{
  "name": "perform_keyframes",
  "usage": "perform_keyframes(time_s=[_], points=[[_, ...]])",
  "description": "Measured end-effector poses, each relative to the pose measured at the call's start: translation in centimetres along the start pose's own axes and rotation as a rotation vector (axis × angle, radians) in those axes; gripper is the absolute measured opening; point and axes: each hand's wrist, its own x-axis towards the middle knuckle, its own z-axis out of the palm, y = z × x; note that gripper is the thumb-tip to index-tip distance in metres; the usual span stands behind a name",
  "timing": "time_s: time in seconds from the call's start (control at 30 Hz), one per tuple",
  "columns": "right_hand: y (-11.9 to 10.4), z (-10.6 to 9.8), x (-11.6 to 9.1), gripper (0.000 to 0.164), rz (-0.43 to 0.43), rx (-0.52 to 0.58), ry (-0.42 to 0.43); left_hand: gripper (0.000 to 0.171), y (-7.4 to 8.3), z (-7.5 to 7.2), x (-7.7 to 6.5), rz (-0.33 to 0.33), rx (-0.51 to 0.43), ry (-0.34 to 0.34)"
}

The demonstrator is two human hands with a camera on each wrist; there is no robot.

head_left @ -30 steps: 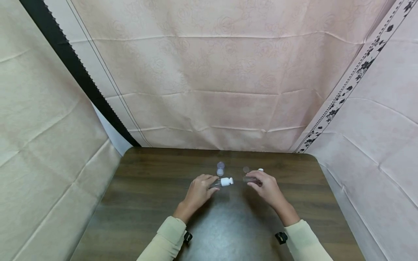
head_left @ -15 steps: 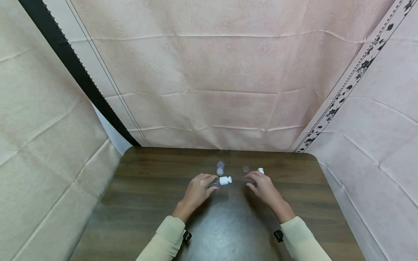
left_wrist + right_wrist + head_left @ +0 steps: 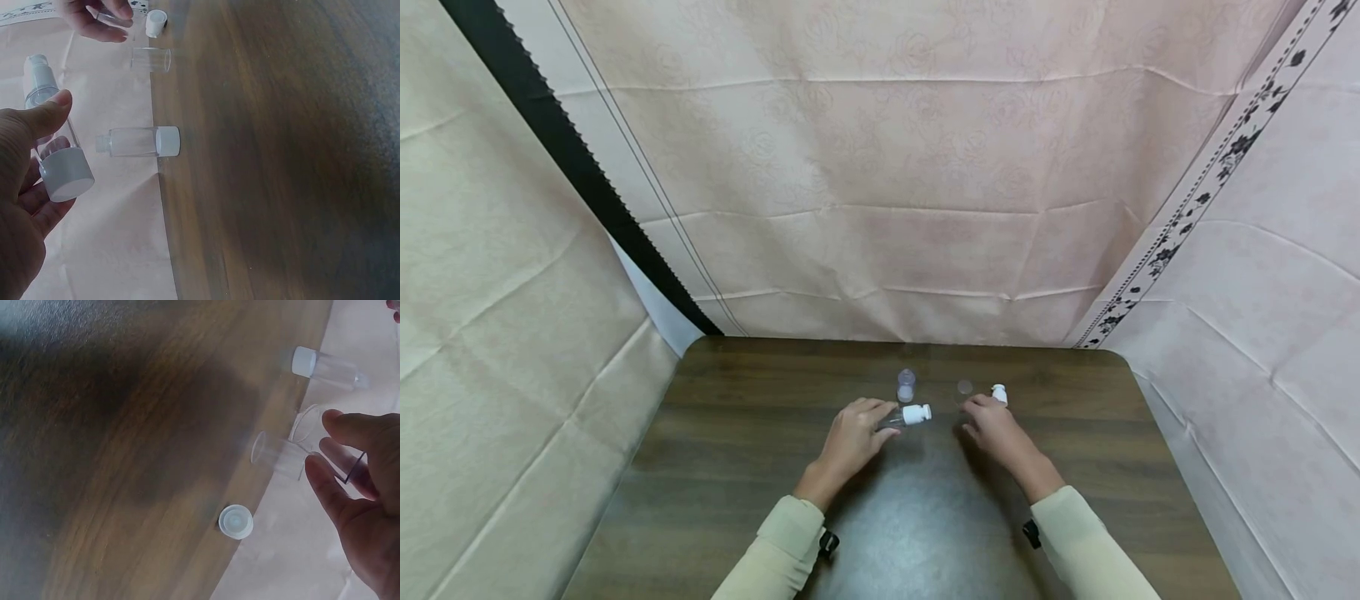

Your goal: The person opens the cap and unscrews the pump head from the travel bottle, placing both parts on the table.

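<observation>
My left hand (image 3: 853,437) grips a small clear pump bottle (image 3: 62,134) with a white base and a white pump collar, tilted in the left wrist view. In the head view its white part (image 3: 916,414) points right. My right hand (image 3: 1002,433) pinches a clear plastic cap (image 3: 340,465) between thumb and fingers; fingers partly cover it. Beyond the hands stands another clear bottle (image 3: 134,142) with a white base and a narrow neck. Nearest the right hand are a second clear cap (image 3: 279,454) on the table and a white pump head (image 3: 236,522).
A dark wooden table (image 3: 910,533) lies under both hands. Pale patterned cloth (image 3: 880,208) hangs behind its far edge, and more cloth (image 3: 1247,400) drapes at the sides. The loose parts sit near that far edge.
My right hand has shifted slightly left, and the white pump head behind it shows more. The cap it holds has turned and shows less. My left hand stays almost still with the bottle.
</observation>
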Motion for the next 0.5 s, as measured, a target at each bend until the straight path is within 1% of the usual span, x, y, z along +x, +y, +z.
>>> perform_keyframes(time_s=[0.13, 0.2, 0.37, 0.5], points=[[0.2, 0.7, 0.2, 0.026, -0.054, -0.033, 0.007, 0.042, 0.0, -0.1, -0.1, -0.006, 0.004, -0.002], [0.3, 1.0, 0.3, 0.025, -0.061, -0.048, -0.007, 0.041, 0.0, -0.2, -0.2, -0.006, 0.003, 0.0], [0.4, 1.6, 0.5, 0.023, -0.037, -0.065, -0.085, 0.042, 0.0, -0.2, -0.3, -0.007, -0.005, 0.012], [0.4, 2.0, 0.6, 0.021, -0.032, -0.074, -0.111, 0.043, 0.0, -0.3, -0.3, -0.013, -0.014, 0.011]])
